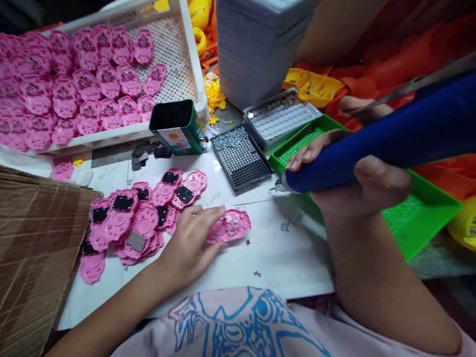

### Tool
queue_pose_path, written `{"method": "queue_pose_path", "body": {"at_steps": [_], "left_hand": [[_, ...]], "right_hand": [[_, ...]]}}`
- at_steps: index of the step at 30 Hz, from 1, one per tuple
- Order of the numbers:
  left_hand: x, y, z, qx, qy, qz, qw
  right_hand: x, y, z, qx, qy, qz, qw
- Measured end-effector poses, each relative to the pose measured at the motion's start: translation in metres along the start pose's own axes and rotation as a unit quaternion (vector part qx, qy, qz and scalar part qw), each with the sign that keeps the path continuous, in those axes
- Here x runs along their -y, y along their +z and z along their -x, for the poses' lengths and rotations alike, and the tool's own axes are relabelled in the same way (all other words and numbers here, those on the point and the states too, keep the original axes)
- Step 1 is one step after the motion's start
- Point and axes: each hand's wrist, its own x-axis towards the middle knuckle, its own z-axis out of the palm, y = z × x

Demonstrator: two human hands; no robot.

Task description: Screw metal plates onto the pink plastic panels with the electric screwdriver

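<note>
My left hand (195, 235) lies on the white paper with its fingers and thumb around one end of a pink plastic shell (238, 224); round holes show in the shell's exposed end. A blue electric screwdriver (372, 144) is gripped in my right hand (383, 186), tip pointing left above the paper, apart from the shell. A thin metal tool, perhaps tweezers (405, 89), also sticks out by that hand's fingers. Beneath the screwdriver tip is a black perforated tray (247, 171) with small silvery screws at its far end. Pink shells with black covers (122, 210) are heaped left of my left hand.
A white crate (195, 64) holds rows of pink shells at back left. Nearby stand a dark green tin (178, 129), black pieces (148, 151) and a grey tray (282, 119). The green basket (420, 218) is under my right arm; a cardboard box (33, 253) borders the left.
</note>
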Motion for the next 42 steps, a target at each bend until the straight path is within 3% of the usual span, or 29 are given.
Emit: {"method": "queue_pose_path", "body": {"at_steps": [5, 15, 18, 22, 24, 27, 29, 35, 37, 40, 42], "left_hand": [[-0.001, 0.014, 0.001, 0.042, 0.005, -0.092, 0.995], [-0.023, 0.038, -0.018, -0.025, 0.107, -0.16, 0.981], [-0.024, 0.029, -0.015, -0.038, 0.12, -0.136, 0.983], [-0.022, -0.002, -0.008, -0.033, 0.044, -0.105, 0.993], [-0.016, -0.015, -0.006, -0.035, 0.01, -0.115, 0.993], [-0.007, -0.025, -0.004, 0.013, -0.015, -0.106, 0.994], [-0.006, -0.024, -0.001, 0.029, -0.022, -0.075, 0.997], [-0.03, 0.006, 0.006, 0.023, 0.011, -0.056, 0.998], [-0.036, 0.02, 0.005, 0.028, 0.055, -0.07, 0.996], [-0.038, 0.036, 0.002, 0.033, 0.107, -0.074, 0.991], [-0.037, 0.043, 0.001, 0.025, 0.121, -0.065, 0.99]], "right_hand": [[-0.001, 0.0, -0.001, 0.022, -0.027, 0.003, 0.999], [-0.001, -0.003, -0.004, 0.042, -0.049, 0.004, 0.998], [-0.003, -0.012, -0.01, 0.088, -0.07, 0.007, 0.994], [0.003, -0.016, -0.011, 0.109, -0.011, 0.044, 0.993], [0.003, -0.012, -0.008, 0.077, 0.006, 0.045, 0.996], [0.0, -0.004, -0.005, 0.031, -0.017, 0.061, 0.997], [-0.002, -0.003, -0.004, 0.047, -0.027, 0.077, 0.996], [0.003, -0.016, -0.009, 0.117, 0.04, 0.048, 0.991], [0.004, -0.012, -0.009, 0.103, 0.041, 0.03, 0.993], [0.005, -0.001, -0.008, 0.035, 0.027, 0.03, 0.999], [0.008, 0.003, -0.007, 0.03, 0.027, 0.044, 0.998]]}}
